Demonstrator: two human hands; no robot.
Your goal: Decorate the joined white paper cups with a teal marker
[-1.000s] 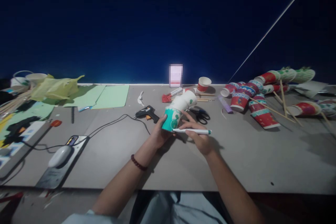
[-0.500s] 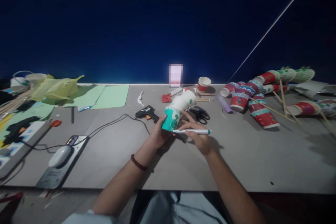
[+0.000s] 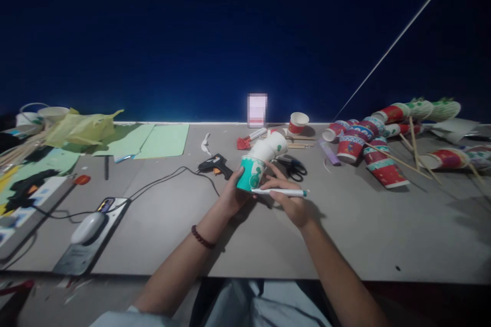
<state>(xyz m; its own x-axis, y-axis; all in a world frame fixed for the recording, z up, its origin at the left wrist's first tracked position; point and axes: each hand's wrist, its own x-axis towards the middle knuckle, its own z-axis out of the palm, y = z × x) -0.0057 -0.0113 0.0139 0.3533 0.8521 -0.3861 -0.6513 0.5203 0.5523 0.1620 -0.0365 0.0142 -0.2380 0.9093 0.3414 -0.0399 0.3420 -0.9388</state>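
My left hand is wrapped round a teal and white paper cup held on its side, with more white cups nested into it and pointing away. My right hand pinches a white marker with a green end, held level with its tip at the teal cup's wall. Both hands hover just above the grey table near its middle.
A black glue gun with its cable lies left of the cups, black scissors right behind them. Several red paper cups and wooden sticks are piled at the right. Green paper sheets, a power strip and craft scraps lie left.
The marker has shifted a touch to the left along the cup; the hands and cups otherwise stay put.
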